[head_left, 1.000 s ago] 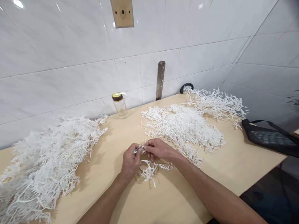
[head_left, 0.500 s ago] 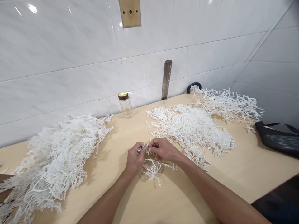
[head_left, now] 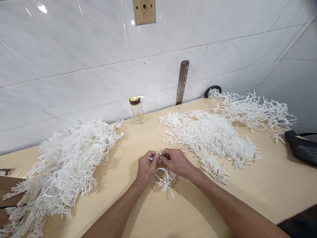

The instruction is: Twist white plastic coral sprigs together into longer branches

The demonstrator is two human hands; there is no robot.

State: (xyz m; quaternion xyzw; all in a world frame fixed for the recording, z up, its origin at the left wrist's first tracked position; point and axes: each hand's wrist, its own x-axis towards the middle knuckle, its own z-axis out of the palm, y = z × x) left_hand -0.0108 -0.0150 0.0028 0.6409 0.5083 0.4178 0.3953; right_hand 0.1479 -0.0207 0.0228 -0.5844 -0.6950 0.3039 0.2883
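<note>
My left hand [head_left: 147, 168] is closed around a small bunch of white branched strands [head_left: 151, 159], which look like thin plastic twigs. Its thumb and forefinger pinch one end. Against it, the fingertips of my right hand [head_left: 177, 161] are pinched on the tip of the same bunch; the exact contact is partly hidden. Just below both hands lies a loose tangle of white branched strands [head_left: 165, 181] on the tabletop [head_left: 148, 211].
A large heap of white strands [head_left: 74, 162] spreads at left, partly over a brown cardboard piece [head_left: 12, 186]. Short cut-looking pieces [head_left: 210, 135] pile at right, longer branches [head_left: 255, 109] behind. A lidded clear bottle [head_left: 138, 112], metal strip [head_left: 182, 82] and black bag [head_left: 303, 148] stand around.
The view has turned slightly to the left, so the surroundings sit farther right. My hands stay together at the bunch, their fingertips a little closer.
</note>
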